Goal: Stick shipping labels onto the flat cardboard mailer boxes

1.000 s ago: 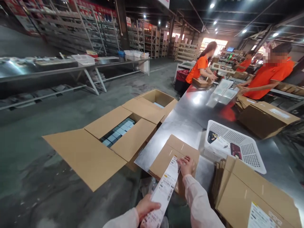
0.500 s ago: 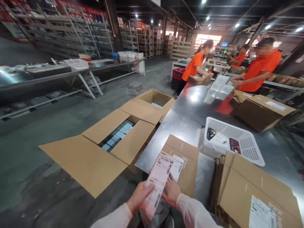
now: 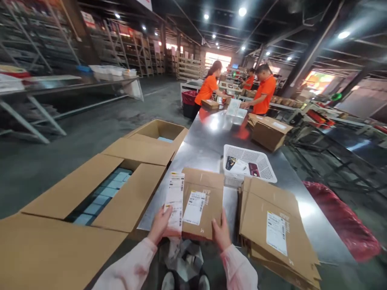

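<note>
My left hand (image 3: 161, 222) grips a strip of printed shipping labels (image 3: 175, 197), thumb on top. The strip lies along the left side of a flat cardboard box (image 3: 212, 197) at the near edge of the metal table. A white shipping label (image 3: 194, 208) is on that box's face. At the box's right edge is my right hand (image 3: 221, 230), thumb against the front and fingers along the side, closed on the edge. To the right stands a stack of flat cardboard boxes (image 3: 272, 201), its top one also labelled.
A white perforated basket (image 3: 266, 171) with small packets sits on the metal table (image 3: 196, 147). Large open cartons (image 3: 142, 151) stand along its left side, one with pale blue boxes (image 3: 113, 183). Two co-workers in orange shirts work at the far end. A red bag (image 3: 341, 219) hangs right.
My view has turned right. My right hand has moved from beside the label strip to the right edge of the flat cardboard box. My left hand still holds the strip.
</note>
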Demonstrator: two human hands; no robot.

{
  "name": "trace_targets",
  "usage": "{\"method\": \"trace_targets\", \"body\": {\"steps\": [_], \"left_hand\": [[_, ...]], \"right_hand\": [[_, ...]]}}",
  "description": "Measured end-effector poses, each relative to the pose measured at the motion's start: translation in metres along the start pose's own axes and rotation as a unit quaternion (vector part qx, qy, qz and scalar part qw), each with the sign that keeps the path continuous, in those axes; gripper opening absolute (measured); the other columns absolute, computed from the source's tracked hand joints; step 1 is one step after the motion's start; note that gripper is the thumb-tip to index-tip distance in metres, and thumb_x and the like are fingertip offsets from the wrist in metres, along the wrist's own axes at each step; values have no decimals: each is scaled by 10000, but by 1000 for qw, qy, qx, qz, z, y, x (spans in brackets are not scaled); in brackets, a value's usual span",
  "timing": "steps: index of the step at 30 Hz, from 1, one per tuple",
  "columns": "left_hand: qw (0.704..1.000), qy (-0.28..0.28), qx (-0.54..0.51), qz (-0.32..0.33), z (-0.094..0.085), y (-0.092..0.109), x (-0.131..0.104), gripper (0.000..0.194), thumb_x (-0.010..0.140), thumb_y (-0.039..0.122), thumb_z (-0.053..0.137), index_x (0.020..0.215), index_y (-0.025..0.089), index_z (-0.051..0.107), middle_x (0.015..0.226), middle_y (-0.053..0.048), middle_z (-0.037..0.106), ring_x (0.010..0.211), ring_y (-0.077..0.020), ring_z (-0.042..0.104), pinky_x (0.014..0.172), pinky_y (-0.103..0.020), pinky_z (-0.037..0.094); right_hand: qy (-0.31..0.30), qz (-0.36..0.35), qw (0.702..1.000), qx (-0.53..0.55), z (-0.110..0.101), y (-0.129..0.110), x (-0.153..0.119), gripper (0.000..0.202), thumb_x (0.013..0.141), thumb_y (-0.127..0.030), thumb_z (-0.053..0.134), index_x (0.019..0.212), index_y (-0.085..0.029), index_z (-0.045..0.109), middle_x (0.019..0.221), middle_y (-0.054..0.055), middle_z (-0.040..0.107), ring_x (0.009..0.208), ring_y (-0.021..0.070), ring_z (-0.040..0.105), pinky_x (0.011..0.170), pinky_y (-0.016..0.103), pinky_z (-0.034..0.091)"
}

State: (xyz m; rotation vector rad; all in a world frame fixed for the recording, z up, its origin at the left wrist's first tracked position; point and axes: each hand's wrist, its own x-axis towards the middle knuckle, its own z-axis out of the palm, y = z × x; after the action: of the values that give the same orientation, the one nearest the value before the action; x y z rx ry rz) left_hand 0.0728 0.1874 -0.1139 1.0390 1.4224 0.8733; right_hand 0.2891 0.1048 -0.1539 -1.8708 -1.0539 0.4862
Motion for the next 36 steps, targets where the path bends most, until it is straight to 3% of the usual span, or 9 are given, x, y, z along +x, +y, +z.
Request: {"method": "trace_targets", "body": {"steps": [3,7,10,12,14,16,20,31,36], "left_hand": [[976,-70,-197,-67,2,17,-27,261,778,328,611,925,115,640,897,-126,739,875,-259,691,786,-361,551],[944,-152,-283,-73,3,31,-63,444,617,406,777,938,121,662,920,-105,741,883,-270,689,789,-351,556],[938,-196,-282,-47,7,25,-82,570,597,432,797,1069,154,639,986,-92,732,910,-275,681,817,-362,544],[934,-218,-279,-34,15,14,-93,629,605,451,791,1142,177,612,1033,-90,721,952,-280,667,842,-368,529],[933,-248,-261,-19,24,5,-100,660,607,469,787,1171,180,601,1074,-105,707,995,-292,648,864,-376,514],[936,-269,-228,7,29,-1,-102,663,591,450,804,1161,169,611,1118,-127,687,1041,-296,623,899,-369,491],[952,-201,-231,30,21,1,-91,623,568,461,809,1083,157,637,1057,-122,695,905,-248,648,802,-331,504],[984,4,-178,25,16,-29,-74,510,542,592,744,490,181,448,467,47,469,479,-95,416,508,-234,347],[981,-10,-192,-27,29,-50,-53,475,469,559,791,539,177,519,499,28,526,510,-125,478,534,-250,387]], "right_hand": [[84,-11,988,125,-71,-11,0,712,763,-525,521,1363,-155,412,1331,120,531,1270,246,449,1029,391,405],[151,64,986,23,-218,0,11,774,644,-596,587,1295,-188,498,1228,132,605,1139,308,557,945,449,461],[219,106,959,-147,-264,-6,16,769,537,-588,667,1166,-150,599,1133,227,614,1026,406,586,812,560,478],[165,79,974,-135,-234,-26,8,739,509,-596,701,1079,-130,633,1055,248,632,915,392,616,739,545,500],[-43,48,998,26,-168,-52,-9,687,534,-603,707,1051,-156,638,945,170,684,774,298,651,698,463,536],[-221,38,957,186,-95,-73,-34,680,570,-593,721,1095,-171,622,1005,136,698,835,279,666,760,440,540],[-273,65,919,278,-7,-86,-74,568,647,-616,683,958,-141,673,987,147,721,930,311,667,863,478,504],[-338,-24,935,110,11,-82,-18,389,656,-538,692,690,-150,689,655,70,697,611,211,641,572,313,501],[-228,-105,967,-34,38,-59,18,220,655,-390,690,624,-174,665,789,59,671,762,208,631,675,305,499]]}}
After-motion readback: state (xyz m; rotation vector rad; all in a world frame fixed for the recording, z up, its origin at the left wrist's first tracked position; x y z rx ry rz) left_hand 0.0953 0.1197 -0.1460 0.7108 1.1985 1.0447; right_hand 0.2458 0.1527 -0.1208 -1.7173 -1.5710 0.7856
